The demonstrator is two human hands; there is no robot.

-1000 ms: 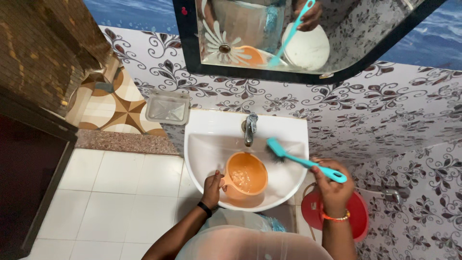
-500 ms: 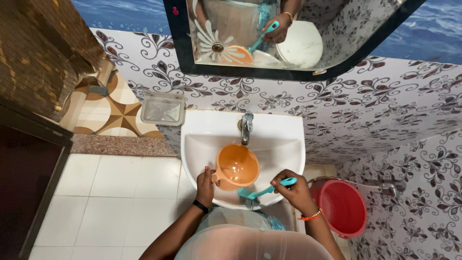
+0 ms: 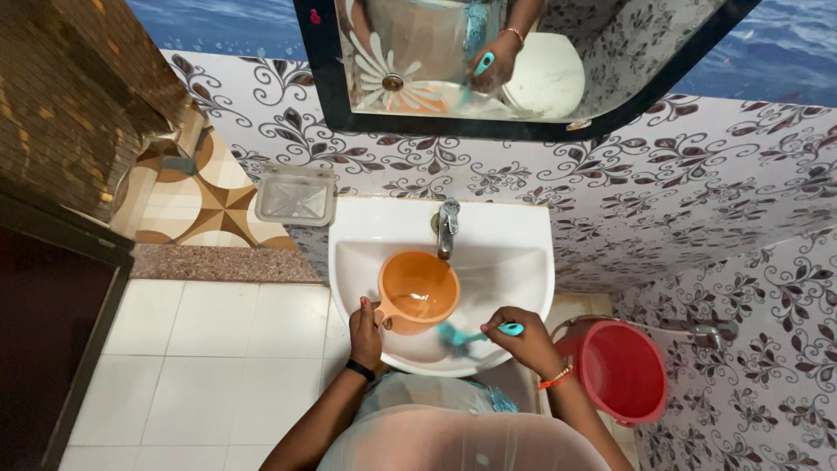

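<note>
Orange mug and teal brush held over a white wash basin.

The orange mug [image 3: 419,290] sits inside the basin [image 3: 523,253], just below the tap [image 3: 447,227], its handle clasped in the fingers of the left hand [image 3: 365,332]. To its right, the right hand [image 3: 520,338] is clenched around the teal brush [image 3: 478,332], whose blurred bristles meet the basin's near inner wall. A red bucket [image 3: 621,373] stands on the floor at the right; a clear soap dish [image 3: 295,196] hangs on the wall at the far left, below the mirror [image 3: 453,61].

Orange mug [image 3: 419,290] upright, teal brush [image 3: 475,333] seemingly scrubbing basin.
</note>
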